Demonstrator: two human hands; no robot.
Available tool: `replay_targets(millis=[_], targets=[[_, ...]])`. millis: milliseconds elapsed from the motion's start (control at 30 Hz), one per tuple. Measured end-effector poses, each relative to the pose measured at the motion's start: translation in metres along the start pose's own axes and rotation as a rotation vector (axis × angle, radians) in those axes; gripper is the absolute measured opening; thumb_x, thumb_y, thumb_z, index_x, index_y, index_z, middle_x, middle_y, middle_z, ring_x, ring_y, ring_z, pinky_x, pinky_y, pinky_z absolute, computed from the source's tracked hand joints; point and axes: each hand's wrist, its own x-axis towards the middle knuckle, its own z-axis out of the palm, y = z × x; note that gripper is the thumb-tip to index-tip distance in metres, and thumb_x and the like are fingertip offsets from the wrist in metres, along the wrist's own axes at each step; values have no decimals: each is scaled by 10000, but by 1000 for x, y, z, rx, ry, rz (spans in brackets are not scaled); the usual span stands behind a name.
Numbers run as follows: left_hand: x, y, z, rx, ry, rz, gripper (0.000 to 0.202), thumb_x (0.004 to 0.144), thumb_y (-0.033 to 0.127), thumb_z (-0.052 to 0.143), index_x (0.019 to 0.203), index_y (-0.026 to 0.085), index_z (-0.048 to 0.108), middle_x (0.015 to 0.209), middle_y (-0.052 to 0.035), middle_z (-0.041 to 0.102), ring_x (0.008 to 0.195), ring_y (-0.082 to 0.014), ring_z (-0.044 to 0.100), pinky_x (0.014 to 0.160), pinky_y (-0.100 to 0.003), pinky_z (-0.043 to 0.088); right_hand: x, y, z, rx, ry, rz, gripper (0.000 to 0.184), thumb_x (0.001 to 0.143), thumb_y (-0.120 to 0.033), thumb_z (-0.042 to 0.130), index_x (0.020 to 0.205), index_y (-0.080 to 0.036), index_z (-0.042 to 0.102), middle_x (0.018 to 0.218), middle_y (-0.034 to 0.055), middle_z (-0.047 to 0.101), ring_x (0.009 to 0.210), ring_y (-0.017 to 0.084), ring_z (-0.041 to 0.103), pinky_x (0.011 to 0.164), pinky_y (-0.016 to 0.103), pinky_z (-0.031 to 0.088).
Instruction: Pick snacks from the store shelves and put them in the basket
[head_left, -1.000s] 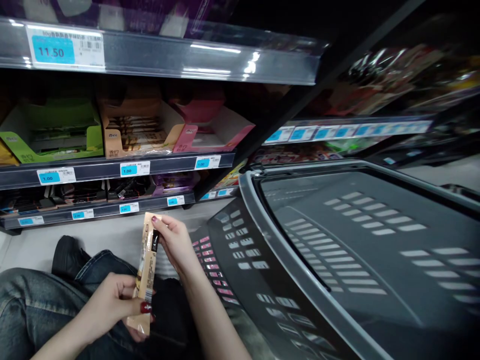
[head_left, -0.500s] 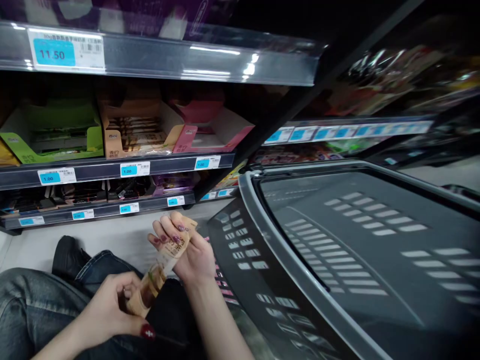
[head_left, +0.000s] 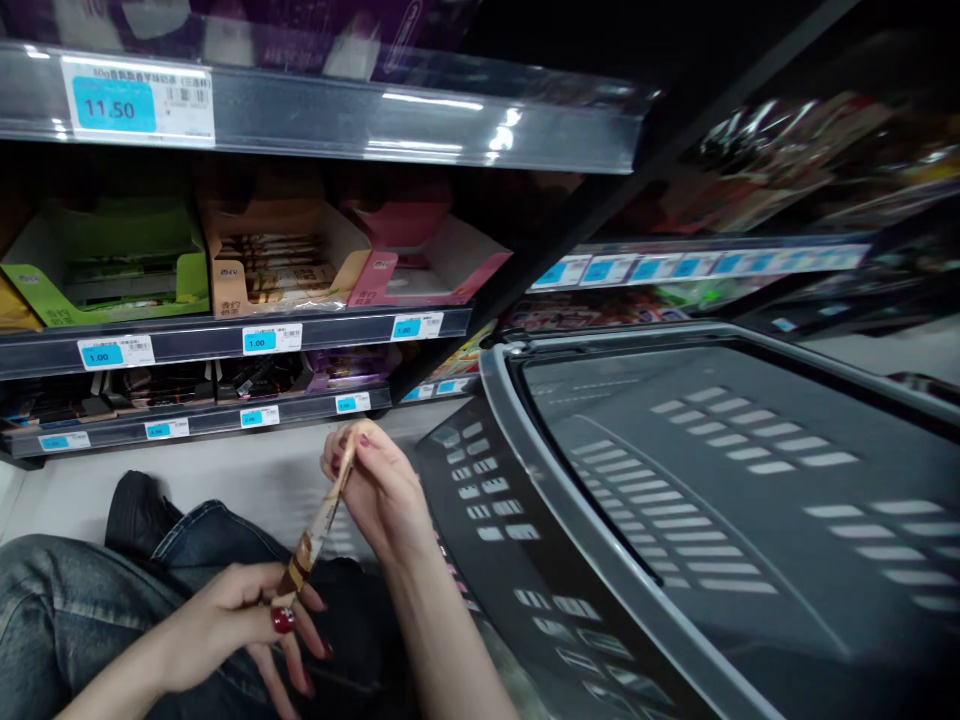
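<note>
Head view, snack packet (head_left: 319, 525) between both hands, basket (head_left: 570, 560) beside, shelves (head_left: 225, 340) ahead

1. Snack packet (head_left: 319, 525), held at both ends: tan, with a dark brown band near its lower end.
2. Left hand (head_left: 225, 620): nails dark red. Right hand (head_left: 379, 490): nails a duller plum red.
3. Jeans (head_left: 67, 610), 8 o'clock: faded blue denim. Shoe (head_left: 135, 510) beside them: black.
4. Basket (head_left: 600, 560), 3 to 5 o'clock: dark grey, rows of slots; pink shows through the slots nearest the wrist.
5. Display boxes, 10 to 11 o'clock: lime green (head_left: 112, 270), tan (head_left: 277, 260), pink (head_left: 427, 265).
6. Price tags (head_left: 139, 100): white with cyan blocks and dark figures.
7. Shelf rails (head_left: 225, 340): grey, glossy.
</note>
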Motion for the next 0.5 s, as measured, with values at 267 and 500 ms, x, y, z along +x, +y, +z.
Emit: replay_targets(millis=[267,500], targets=[[0,-6,-4,-271,-195,-72,316,801,230,514,1093,116,555,950,-194,690,719,-238,688,494,-228,486,3,-3,-6,-475,237,3,211,660,-341,670,643,-154,573,414,-78,408,325,34,295,329,170,214],[-11,5,-15,-302,-51,-1,286,779,335,575,892,73,595,860,-195,707,658,-242,692,441,-197,474,8,7,-16,-426,252,295,167,561,-271,647,630,-143,565,417,-48,508,318,46,397,309,147,322]])
